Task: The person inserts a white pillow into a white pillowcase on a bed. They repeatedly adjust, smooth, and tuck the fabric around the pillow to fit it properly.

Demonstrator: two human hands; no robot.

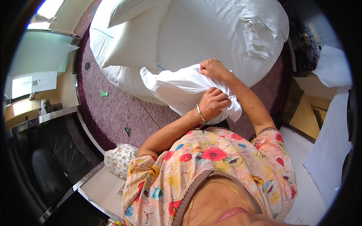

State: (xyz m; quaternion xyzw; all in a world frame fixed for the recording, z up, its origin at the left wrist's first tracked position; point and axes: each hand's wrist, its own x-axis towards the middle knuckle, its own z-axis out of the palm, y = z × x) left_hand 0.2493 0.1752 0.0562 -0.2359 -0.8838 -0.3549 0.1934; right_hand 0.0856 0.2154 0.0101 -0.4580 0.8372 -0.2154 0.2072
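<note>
Both hands grip a white pillow in a loose white pillowcase [181, 87], which hangs in front of my body at the near edge of the round bed [192, 34]. My left hand [213, 104], with a bracelet at its wrist, clutches bunched fabric at the pillowcase's near right end. Farther from me, my right hand [214, 69] is closed on the upper edge of the same cloth. Two more white pillows [135, 42] lie at the bed's left side. Folded white cloth [254, 39] rests on the bed's right part.
A purple carpet [113, 118] surrounds the bed, with small green scraps [104, 93] on it. A patterned white bag [120, 159] stands by my side at the lower left, near a black glossy panel [53, 152]. White sheets [325, 147] hang at the right.
</note>
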